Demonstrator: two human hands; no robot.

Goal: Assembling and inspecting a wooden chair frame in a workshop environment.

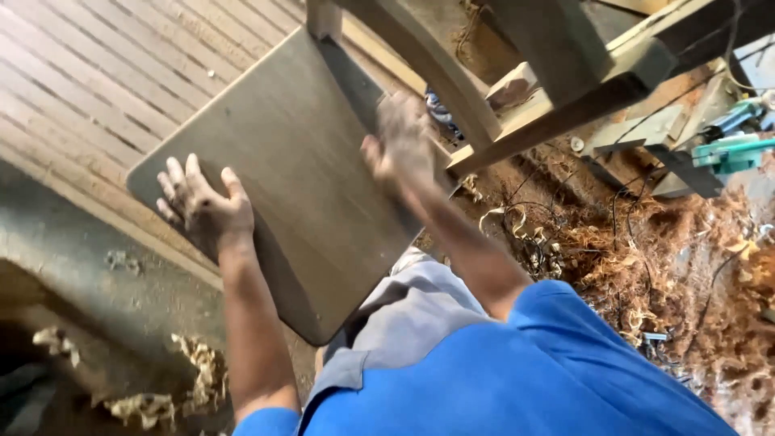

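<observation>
Steadying grey board [299, 153]: left hand [202, 206] spread flat at 9 o'clock edge, pressing down; right hand [404, 141], blurred, grips 3 o'clock edge beside wooden frame [557, 89]; shavings [670, 266] beyond.

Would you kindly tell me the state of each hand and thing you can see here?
Left hand: open, palm flat on the board, fingers spread.
Right hand: on the board's far edge, blurred; grip unclear.
Wooden board: flat, bare, tilted, rounded corners.
Wood shavings: loose, heaped on the floor.
Teal power tool: lying idle on the floor, untouched.
Wooden frame: standing beside the board, just past the right hand.
</observation>
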